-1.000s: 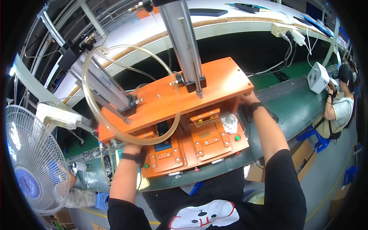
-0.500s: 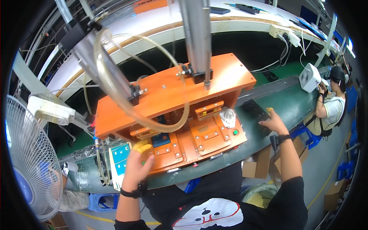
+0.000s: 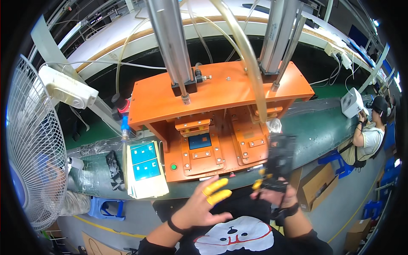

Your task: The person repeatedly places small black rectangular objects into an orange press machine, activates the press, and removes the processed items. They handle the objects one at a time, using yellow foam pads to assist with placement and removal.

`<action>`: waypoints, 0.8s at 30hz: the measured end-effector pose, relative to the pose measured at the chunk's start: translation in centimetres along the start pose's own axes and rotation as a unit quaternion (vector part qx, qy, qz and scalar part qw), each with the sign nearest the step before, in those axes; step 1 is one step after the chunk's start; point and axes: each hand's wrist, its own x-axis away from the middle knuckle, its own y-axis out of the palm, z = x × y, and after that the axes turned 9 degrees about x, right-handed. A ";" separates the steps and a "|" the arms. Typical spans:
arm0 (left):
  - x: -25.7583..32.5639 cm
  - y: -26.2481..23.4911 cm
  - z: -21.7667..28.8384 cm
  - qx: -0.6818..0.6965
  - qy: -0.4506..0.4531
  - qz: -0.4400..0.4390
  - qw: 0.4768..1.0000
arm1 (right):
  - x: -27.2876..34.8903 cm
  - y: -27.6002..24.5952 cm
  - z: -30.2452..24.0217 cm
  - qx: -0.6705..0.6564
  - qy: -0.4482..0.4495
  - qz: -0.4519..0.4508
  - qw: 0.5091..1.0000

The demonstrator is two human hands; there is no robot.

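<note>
My right hand (image 3: 275, 194) grips the lower end of a thin black rectangular panel (image 3: 280, 159), held up in front of the press and blurred by motion; its exact kind I cannot tell. Yellow finger covers show on that hand. My left hand (image 3: 203, 207) is empty in front of the bench edge, fingers apart, two of them in yellow covers. Beyond both hands stands an orange press (image 3: 221, 91) with two metal cylinders on top. Its left fixture holds a blue piece (image 3: 199, 141); the panel and my right hand partly cover the right fixture's side.
Left of the press lie pale sheets (image 3: 148, 187) with blue rectangular pieces, and another black part (image 3: 114, 170). A white fan (image 3: 36, 144) stands at far left. A person (image 3: 369, 131) sits at the right along the green bench (image 3: 316, 119). Air hoses cross above the press.
My right hand has picked up the black panel from the bench right of the press and brought it toward me. My left hand has moved right, away from the press's left corner. The view has shifted.
</note>
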 end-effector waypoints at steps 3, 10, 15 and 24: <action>-0.3 0.8 1.1 -0.026 0.040 -0.034 0.998 | -3.2 1.5 4.1 -0.055 0.089 -0.032 0.994; 0.3 -1.5 -1.0 -0.097 0.048 0.027 0.994 | -9.8 1.6 8.4 -0.079 0.129 -0.106 0.983; -2.0 -6.0 -2.3 -0.167 0.028 0.025 0.985 | -11.1 3.3 6.6 0.168 0.100 -0.051 0.979; -5.5 -8.4 -5.4 -0.322 -0.022 -0.058 0.945 | -4.5 -0.3 7.0 0.325 0.092 0.079 0.938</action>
